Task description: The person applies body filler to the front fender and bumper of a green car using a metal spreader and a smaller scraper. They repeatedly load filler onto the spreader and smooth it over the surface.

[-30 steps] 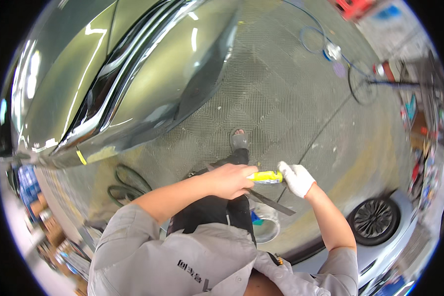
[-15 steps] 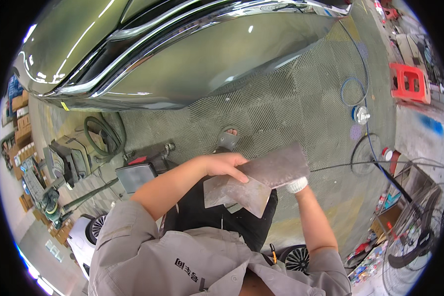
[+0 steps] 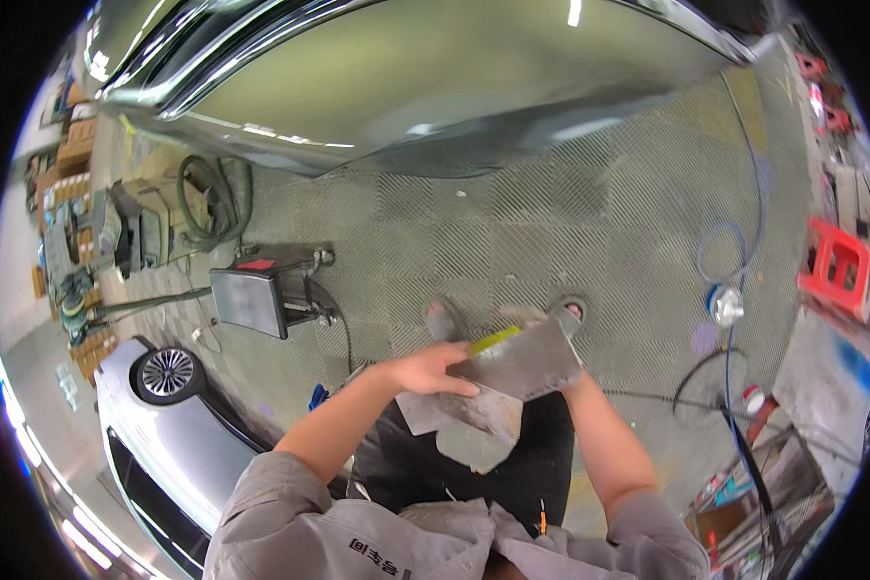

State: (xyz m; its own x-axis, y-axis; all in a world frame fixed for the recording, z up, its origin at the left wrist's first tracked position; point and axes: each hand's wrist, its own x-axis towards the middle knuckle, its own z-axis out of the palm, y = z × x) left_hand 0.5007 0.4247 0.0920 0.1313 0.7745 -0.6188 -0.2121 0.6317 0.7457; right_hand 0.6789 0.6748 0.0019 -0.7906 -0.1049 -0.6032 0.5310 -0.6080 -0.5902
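Observation:
My left hand (image 3: 433,370) is closed on several thin, worn grey sheets that look like used sandpaper, its thumb lying across them. A darker rectangular sheet (image 3: 530,358) overlaps a lighter, scuffed sheet (image 3: 493,412) below. Behind the darker sheet, my right hand (image 3: 523,314) is mostly hidden. Pale glove fingertips show past its far edge, and the forearm meets its right side. A yellow-green strip (image 3: 496,339) sticks out between the left fingers and the darker sheet. The stack is above my lap.
An olive-grey car panel (image 3: 406,77) spans the far side. To the left are a black-framed stand (image 3: 248,302), a coiled hose (image 3: 203,208) and a silver car (image 3: 164,435). At right lie a blue air hose (image 3: 735,251), a round metal-topped tool (image 3: 725,304) and a red stool (image 3: 836,269).
The view has shifted, bringing more of the silver car in at left. The sheets sit lower over my lap; the yellow-green strip and glove fingertips now show, while the white glove cuff is hidden.

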